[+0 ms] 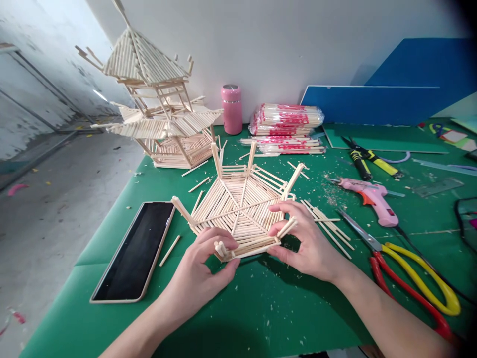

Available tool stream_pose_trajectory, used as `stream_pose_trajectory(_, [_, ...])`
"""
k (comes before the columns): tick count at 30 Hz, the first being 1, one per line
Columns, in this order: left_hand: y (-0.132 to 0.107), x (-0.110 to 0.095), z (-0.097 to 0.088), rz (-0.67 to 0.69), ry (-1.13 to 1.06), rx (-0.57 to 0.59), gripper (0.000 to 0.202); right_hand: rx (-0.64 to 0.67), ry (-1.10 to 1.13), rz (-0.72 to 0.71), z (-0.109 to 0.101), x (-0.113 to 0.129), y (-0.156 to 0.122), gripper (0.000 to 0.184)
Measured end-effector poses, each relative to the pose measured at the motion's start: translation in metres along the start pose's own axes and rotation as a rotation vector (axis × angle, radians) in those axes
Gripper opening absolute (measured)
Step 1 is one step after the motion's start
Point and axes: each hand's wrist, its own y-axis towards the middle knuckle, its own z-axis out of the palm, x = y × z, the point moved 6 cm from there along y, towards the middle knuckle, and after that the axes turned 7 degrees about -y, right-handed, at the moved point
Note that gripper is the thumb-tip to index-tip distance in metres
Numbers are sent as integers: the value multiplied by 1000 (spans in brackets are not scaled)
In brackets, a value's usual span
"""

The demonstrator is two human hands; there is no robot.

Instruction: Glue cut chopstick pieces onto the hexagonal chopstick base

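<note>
A hexagonal wooden stick base (238, 206), with short upright posts at its corners and low rails along its far sides, is in front of me. Its near edge looks tilted up slightly off the table. My left hand (208, 258) grips the near left corner, fingers over the rim and thumb below, beside a post. At the near right corner my right hand (303, 241) is closed around the rim and a post. Loose sticks (330, 223) lie right of the base, and one short stick (170, 250) lies to its left.
A stick pagoda model (164, 114) stands behind left. A phone (134, 253) lies left. Behind are a pink flask (231, 112) and bagged sticks (285, 119). At right lie a pink glue gun (368, 196), pliers (372, 158) and red-and-yellow-handled scissors (421, 263), on a green table (231, 318).
</note>
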Motion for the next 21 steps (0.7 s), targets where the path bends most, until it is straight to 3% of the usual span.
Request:
stream_pose_trajectory(6, [-1, -1, 0, 2, 26, -3, 11, -2, -7, -5, 0, -1, -1, 20])
stream_pose_trajectory(8, [-3, 1, 0, -14, 54, 6, 13, -3, -15, -28, 0, 0, -1, 28])
stream_pose_trajectory(12, [-10, 8, -2, -72, 135, 11, 37, -34, -45, -57, -12, -1, -2, 50])
stream_pose_trajectory(16, [-21, 9, -8, -127, 201, -41, 46, -219, -47, 82, -40, -16, -10, 39])
stream_pose_trajectory(19, [-29, 8, -12, -176, 240, -92, 39, -443, -25, 258, -59, -36, -32, 31])
stream_pose_trajectory(21, [-35, 9, -14, -201, 250, -141, 34, -501, -50, 355, -63, -44, -50, 26])
